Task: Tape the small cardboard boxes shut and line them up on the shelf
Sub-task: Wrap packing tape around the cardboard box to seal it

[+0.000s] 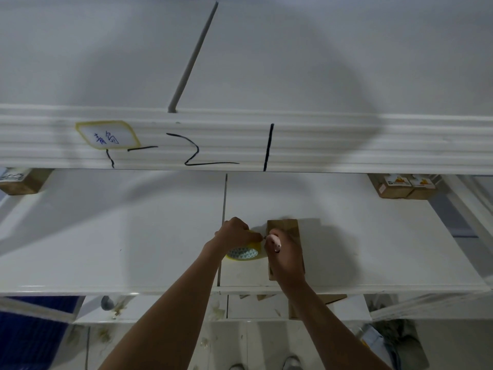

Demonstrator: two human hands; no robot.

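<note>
A small brown cardboard box (292, 231) lies on the white shelf (133, 249), near its front edge. My right hand (285, 257) rests on top of the box and grips a small pink cutter (275, 243) whose tip points left. Just left of the box sits a yellow tape roll (244, 253). My left hand (236, 235) covers the roll's far side with curled fingers, gripping it close to the cutter tip. Any tape strip between the roll and the box is hidden by my hands.
Taped boxes stand at the shelf's back: one at far left (22, 181), a pair at far right (405, 186). An upper shelf beam (320, 145) with a yellow-edged label and black marks crosses above. A lower shelf with cardboard pieces (317, 305) lies below.
</note>
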